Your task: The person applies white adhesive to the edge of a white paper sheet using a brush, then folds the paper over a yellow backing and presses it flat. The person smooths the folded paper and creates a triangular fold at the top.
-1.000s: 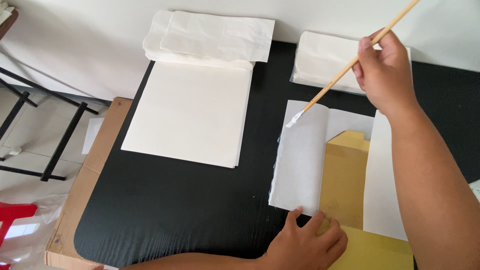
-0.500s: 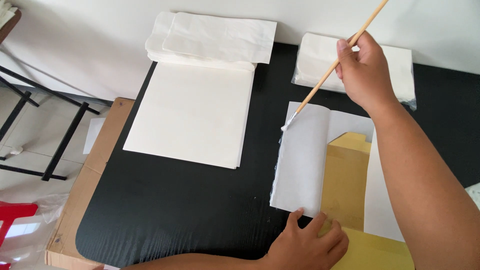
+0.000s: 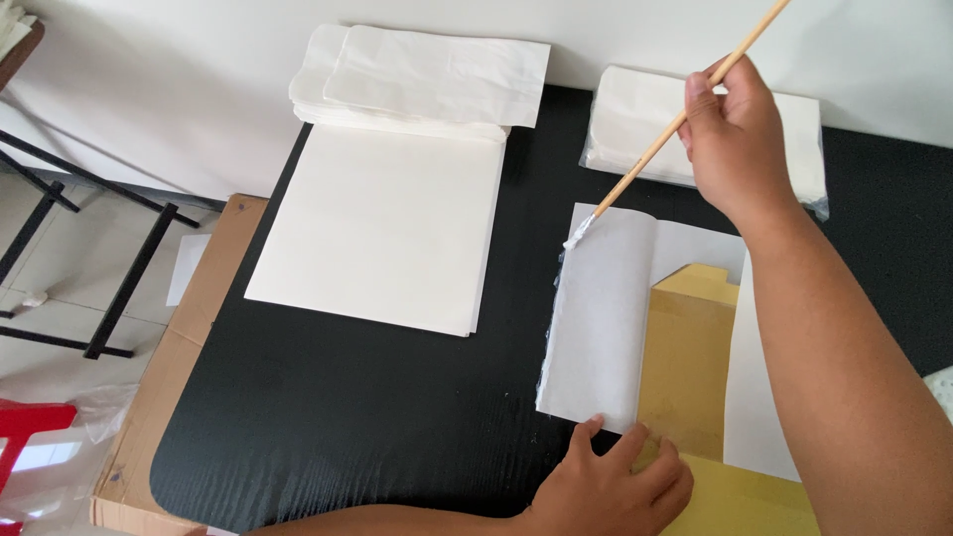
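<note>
Since a second ago your right hand (image 3: 740,134), pinching the thin wooden brush (image 3: 675,124), rose. Your left hand (image 3: 615,486), fingers spread, pins the thin, floppy white folded paper sheet (image 3: 601,318) just ahead; hold its dry corner.

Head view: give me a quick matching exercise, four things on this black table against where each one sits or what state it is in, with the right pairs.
Things:
1. brush
2. folded white flap
3. yellow template
4. flat white sheets

Places or states:
A. lying untouched left of the work, on the black table
B. held in the right hand, tip at the flap's top corner
C. partly covered by the flap, under white paper
D. pinned at its lower edge by the left hand, wet along its left edge

Pairs: 1-B, 2-D, 3-C, 4-A
</note>
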